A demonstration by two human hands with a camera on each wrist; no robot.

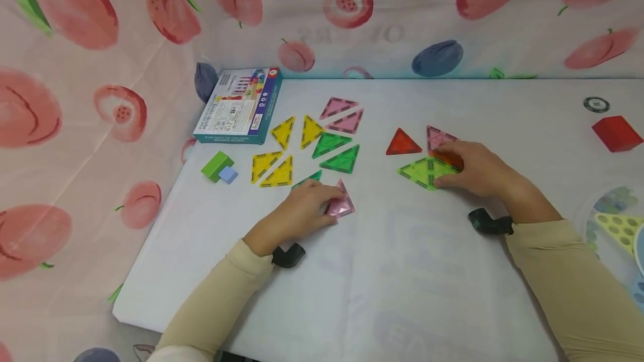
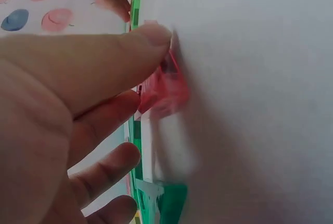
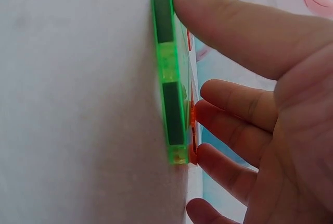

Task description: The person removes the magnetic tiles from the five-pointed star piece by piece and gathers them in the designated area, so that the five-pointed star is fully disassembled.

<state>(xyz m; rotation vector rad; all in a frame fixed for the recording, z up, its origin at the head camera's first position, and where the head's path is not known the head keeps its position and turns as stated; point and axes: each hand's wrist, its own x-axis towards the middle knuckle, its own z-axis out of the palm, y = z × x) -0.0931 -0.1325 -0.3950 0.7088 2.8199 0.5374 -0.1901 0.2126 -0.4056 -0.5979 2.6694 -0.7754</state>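
My left hand [image 1: 307, 208] pinches a pink triangular magnetic tile [image 1: 343, 204] between thumb and index finger, low over the white table. Behind that hand a green triangular tile [image 1: 313, 177] is partly covered. Further right, my right hand [image 1: 478, 171] spans tiles lying on the table. Its thumb [image 3: 223, 21] meets the edge of a light green triangular tile [image 3: 169, 62], while its fingers reach an orange-red tile [image 1: 449, 158], largely hidden. Another light green tile [image 1: 415, 170] adjoins on the left. A pink tile [image 1: 439, 137] and a red tile [image 1: 402, 143] lie just beyond.
Yellow tiles [image 1: 278, 174], green tiles [image 1: 342, 159] and pink tiles [image 1: 347, 122] lie left of centre. A flat box [image 1: 233, 108] stands behind green and blue blocks [image 1: 217, 166]. At right are a red block [image 1: 616, 133], a round chip [image 1: 596, 104] and a clear container [image 1: 588, 211].
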